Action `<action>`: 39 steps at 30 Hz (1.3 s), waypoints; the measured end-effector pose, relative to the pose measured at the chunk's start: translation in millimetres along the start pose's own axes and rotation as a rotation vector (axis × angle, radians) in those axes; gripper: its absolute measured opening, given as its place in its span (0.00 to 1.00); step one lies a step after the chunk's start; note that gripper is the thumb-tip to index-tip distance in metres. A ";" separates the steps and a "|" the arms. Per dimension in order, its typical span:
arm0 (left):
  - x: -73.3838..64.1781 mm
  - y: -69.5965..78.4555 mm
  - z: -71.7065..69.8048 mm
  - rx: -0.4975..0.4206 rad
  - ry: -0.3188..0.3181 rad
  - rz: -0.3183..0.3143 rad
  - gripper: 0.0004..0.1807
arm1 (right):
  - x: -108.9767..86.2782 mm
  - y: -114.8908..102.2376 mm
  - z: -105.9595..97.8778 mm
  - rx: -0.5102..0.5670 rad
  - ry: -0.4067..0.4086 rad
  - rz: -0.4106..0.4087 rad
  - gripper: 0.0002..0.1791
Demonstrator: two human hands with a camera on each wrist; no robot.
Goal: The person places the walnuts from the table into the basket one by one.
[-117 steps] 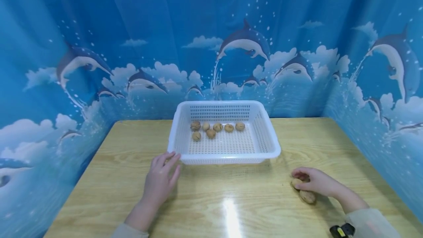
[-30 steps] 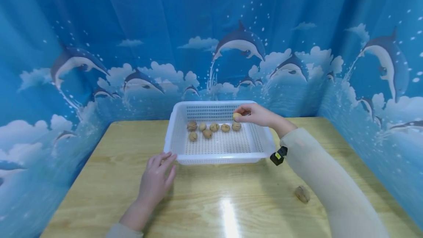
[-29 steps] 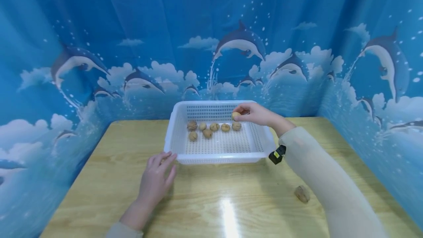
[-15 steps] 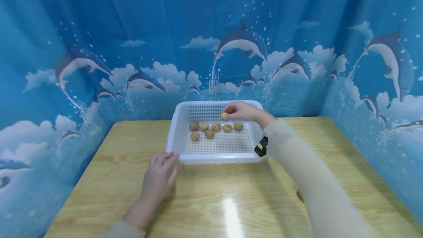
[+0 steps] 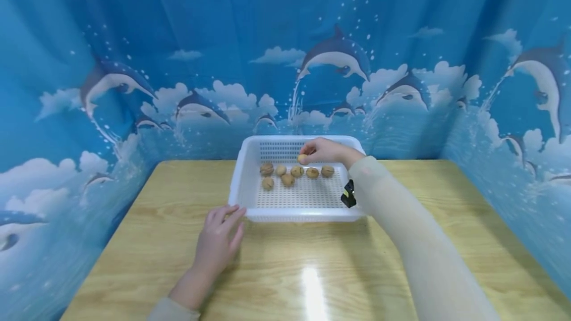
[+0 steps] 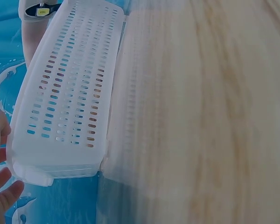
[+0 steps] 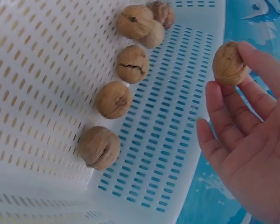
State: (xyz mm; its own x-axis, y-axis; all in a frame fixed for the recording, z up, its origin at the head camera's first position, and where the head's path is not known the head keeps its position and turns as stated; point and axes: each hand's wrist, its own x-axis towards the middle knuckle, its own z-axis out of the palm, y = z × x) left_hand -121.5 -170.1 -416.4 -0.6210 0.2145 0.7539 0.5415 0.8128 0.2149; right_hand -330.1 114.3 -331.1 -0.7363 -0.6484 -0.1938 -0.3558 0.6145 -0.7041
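Note:
A white perforated plastic basket (image 5: pixel 308 212) stands toward the back of the table, with several walnuts (image 5: pixel 312 173) on its floor, mostly in a row along the far side. My right hand (image 5: pixel 327 151) is above that row near the back wall and pinches one more walnut (image 7: pixel 230 63) between thumb and fingertips. In the right wrist view this nut is clear of the others. My left hand (image 5: pixel 217 239) touches the basket's near left corner with its fingertips. Its fingers (image 6: pixel 1 179) appear loosely spread at the rim in the left wrist view.
The wooden table (image 5: pixel 276 271) reaches forward of the basket and to both sides. A blue curtain (image 5: pixel 200 38) printed with dolphins hangs behind and at the sides. My right sleeve (image 5: pixel 415 232) crosses the table's right part and covers what lies under it.
My right hand picked up a walnut at the table's right and carried it over the basket, then further left. The other table walnut is now hidden behind my sleeve. My left hand stayed put.

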 end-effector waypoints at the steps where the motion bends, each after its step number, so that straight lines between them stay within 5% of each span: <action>1: -0.2 -0.2 0.3 -0.002 0.002 0.001 0.17 | 2.8 1.2 1.9 -0.007 -0.005 0.009 0.16; 10: 0.4 -1.2 1.3 -0.009 0.000 -0.010 0.18 | 23.2 15.8 22.6 -0.121 -0.043 0.114 0.13; 25: 1.7 -1.9 2.3 -0.022 0.008 -0.029 0.16 | 33.9 23.3 46.1 -0.394 -0.122 0.085 0.12; 33: 0.9 -1.3 2.3 -0.024 0.002 -0.033 0.16 | 26.3 19.8 40.9 -0.282 -0.078 0.118 0.15; 39: 1.7 -1.1 1.2 -0.019 -0.018 -0.048 0.16 | 13.7 10.5 10.5 -0.196 0.024 0.086 0.17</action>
State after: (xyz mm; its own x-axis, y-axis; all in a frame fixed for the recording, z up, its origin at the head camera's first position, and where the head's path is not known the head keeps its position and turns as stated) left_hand -123.9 -170.0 -416.1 -0.6564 0.1857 0.7312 0.5216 0.8120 0.2620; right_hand -337.9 107.1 -348.3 -0.7815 -0.5805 -0.2288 -0.3947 0.7439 -0.5392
